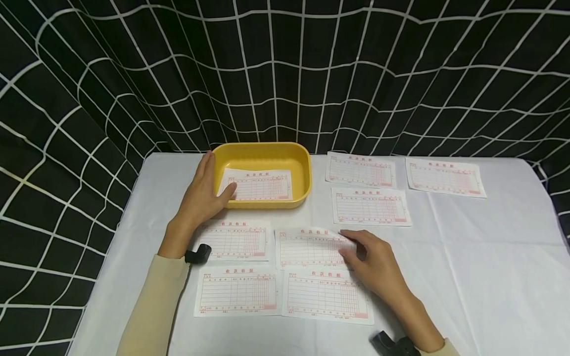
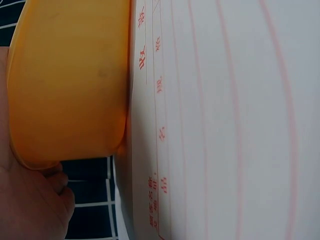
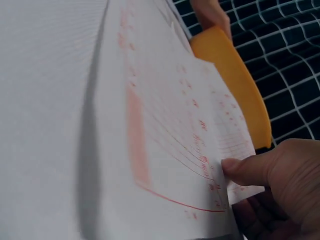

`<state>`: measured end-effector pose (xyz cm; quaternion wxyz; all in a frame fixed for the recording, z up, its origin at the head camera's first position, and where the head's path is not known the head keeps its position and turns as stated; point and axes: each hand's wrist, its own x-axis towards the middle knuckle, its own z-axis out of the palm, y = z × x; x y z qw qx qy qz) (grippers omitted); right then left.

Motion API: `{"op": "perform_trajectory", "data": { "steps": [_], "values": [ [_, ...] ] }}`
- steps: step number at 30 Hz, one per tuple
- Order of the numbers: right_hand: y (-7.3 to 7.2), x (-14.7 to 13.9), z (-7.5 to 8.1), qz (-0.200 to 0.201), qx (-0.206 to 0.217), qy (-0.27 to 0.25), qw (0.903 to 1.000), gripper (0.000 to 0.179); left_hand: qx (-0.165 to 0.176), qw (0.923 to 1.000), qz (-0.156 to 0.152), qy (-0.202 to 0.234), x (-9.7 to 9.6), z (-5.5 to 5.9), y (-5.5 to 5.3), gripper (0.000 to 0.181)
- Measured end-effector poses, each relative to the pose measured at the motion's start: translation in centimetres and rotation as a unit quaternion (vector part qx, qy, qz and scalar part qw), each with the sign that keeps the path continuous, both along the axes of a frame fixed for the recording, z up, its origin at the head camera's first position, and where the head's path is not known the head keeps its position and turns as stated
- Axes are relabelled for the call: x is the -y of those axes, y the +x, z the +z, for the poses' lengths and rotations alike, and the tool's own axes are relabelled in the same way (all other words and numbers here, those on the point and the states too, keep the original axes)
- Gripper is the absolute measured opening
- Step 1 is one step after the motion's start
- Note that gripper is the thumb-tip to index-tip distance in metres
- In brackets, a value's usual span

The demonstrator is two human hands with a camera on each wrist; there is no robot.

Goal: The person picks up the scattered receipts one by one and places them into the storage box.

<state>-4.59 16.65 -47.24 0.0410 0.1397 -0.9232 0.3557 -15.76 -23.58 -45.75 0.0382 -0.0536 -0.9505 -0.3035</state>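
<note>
My left hand [image 1: 200,193] holds a yellow plastic tray [image 1: 307,173] at its left end, thumb over the front rim and fingers along the outer wall. A printed receipt slip [image 1: 262,185] with red lines lies inside the tray. On the table, my right hand [image 1: 376,262] pinches the right edge of another receipt slip [image 1: 307,249], whose upper right part is raised. In the right wrist view, the thumb [image 3: 245,170] presses on that slip's edge, with the other fingers partly hidden behind the paper. Left of it, a receipt slip [image 1: 240,242] lies partly under my left wrist.
Two receipt slips, one at front left [image 1: 238,291] and one at front right [image 1: 327,296], lie nearest me. More slips [image 1: 362,170] lie right of the tray, one farther right [image 1: 445,178]. A white cloth [image 1: 481,277] covers the table; black grid-patterned curtains [image 1: 285,74] stand behind.
</note>
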Motion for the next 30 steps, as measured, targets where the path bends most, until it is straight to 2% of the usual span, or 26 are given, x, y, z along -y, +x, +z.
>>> {"op": "perform_trajectory", "data": {
  "steps": [9,15,22,26,30],
  "values": [
    [-0.5,-0.8,0.5,-0.014,0.058,-0.017,0.9981,0.037,0.004,1.0,0.0,-0.001,0.1,0.0,0.1,0.098],
    [-0.9,-1.1,0.7,-0.024,0.05,-0.028,0.9981,0.018,0.002,1.0,0.001,-0.002,0.0,0.0,0.0,0.098],
    [-1.2,-1.5,1.2,-0.029,0.035,-0.036,0.9983,0.006,0.002,1.0,0.002,-0.001,0.0,0.1,0.0,0.099],
    [-1.4,-1.6,1.7,-0.032,0.031,-0.031,0.9985,0.014,0.002,1.0,0.003,0.001,0.0,0.0,0.0,0.099],
    [-1.8,-1.8,2.4,-0.039,0.044,-0.035,0.9976,0.01,0.003,1.0,0.003,0.003,0.0,0.0,0.0,0.099]
  ]
}}
